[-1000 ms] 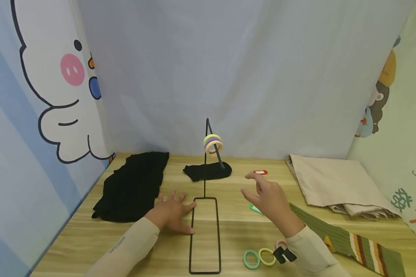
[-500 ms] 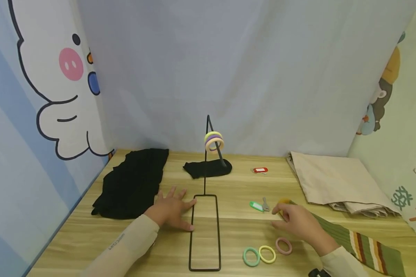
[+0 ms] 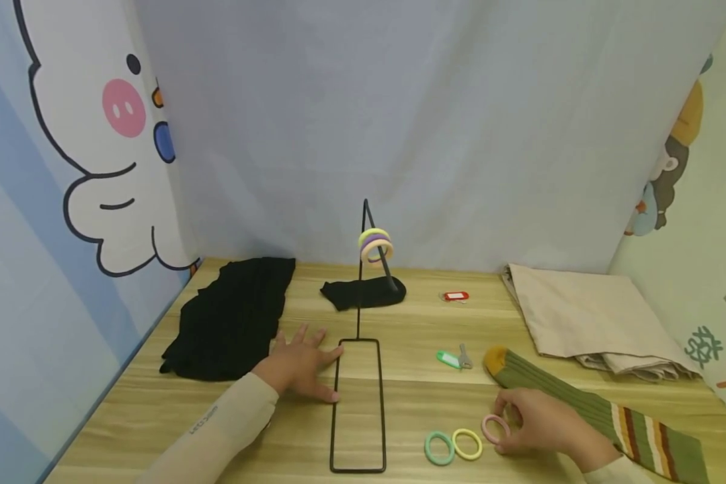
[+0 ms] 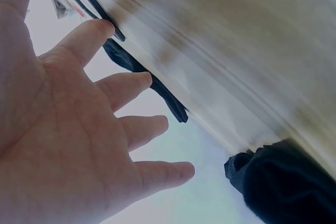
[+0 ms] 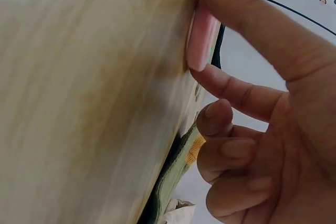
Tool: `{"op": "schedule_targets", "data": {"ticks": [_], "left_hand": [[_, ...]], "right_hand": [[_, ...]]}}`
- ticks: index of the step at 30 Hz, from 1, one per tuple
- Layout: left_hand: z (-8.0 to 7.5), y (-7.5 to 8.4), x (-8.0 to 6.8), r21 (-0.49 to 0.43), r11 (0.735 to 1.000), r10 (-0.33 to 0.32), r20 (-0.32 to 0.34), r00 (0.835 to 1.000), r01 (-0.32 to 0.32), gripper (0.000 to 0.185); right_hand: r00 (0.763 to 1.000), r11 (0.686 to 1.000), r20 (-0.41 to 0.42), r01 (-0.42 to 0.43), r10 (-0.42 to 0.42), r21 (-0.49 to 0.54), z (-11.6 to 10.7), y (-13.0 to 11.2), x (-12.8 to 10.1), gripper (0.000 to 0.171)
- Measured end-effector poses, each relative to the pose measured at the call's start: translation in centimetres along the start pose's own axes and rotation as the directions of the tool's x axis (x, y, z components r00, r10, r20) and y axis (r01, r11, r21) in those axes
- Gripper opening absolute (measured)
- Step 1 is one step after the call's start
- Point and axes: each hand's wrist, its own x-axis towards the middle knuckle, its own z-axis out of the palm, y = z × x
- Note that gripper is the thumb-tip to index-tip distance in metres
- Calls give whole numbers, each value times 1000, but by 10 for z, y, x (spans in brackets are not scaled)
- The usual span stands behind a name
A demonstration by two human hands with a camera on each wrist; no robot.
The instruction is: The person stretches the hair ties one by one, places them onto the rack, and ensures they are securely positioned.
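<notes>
A pink ring (image 3: 495,429) lies on the wooden table, spanned by the thumb and index finger of my right hand (image 3: 544,425). In the right wrist view the pink ring (image 5: 202,38) sits between those two fingertips, the other fingers curled in. My left hand (image 3: 300,366) rests with spread, straight fingers, thumb and index at the side of the black wire stand's base (image 3: 335,417). A cream ring (image 3: 376,253), a purple ring and a yellow-green ring hang on the stand's arm. Left of the pink ring lie a yellow ring (image 3: 467,444) and a green ring (image 3: 439,448).
A black cloth (image 3: 230,323) lies at left, a black sock (image 3: 369,293) behind the stand. A green-tagged key (image 3: 454,358) and a red key tag (image 3: 456,296) are right of centre. A striped green sock (image 3: 581,403) and folded beige cloth (image 3: 587,309) lie at right.
My right hand has come away from beside the stand's arm, down and to the right, and now pinches the pink ring. My left hand stays at the base.
</notes>
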Motion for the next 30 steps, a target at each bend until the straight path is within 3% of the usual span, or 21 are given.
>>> {"op": "schedule_targets", "data": {"ticks": [8, 16, 23, 27, 28, 30], "left_hand": [[-4, 2, -2, 18, 1000, 11, -8, 1000, -11, 88], [-5, 4, -3, 14, 1000, 3, -5, 1000, -3, 87], [-2, 5, -4, -4, 1000, -1, -1, 1000, 1, 88], [-1, 4, -3, 2, 1000, -2, -4, 1000, 2, 88], [-1, 3, -3, 4, 1000, -2, -4, 1000, 2, 88], [-1, 3, -2, 5, 1000, -5, -2, 1000, 5, 88]], "right_hand": [[998, 998, -52, 31, -35, -63, 4, -8, 7, 22], [991, 989, -132, -16, -4, -148, 15, -35, 22, 17], [988, 987, -110, 95, -110, -130, 21, -64, 31, 18], [963, 966, -172, 174, -208, -190, 23, -82, 33, 23], [944, 951, -211, 203, -253, -233, 24, -86, 34, 24], [881, 904, -304, 254, -363, -344, 26, -95, 36, 28]]}}
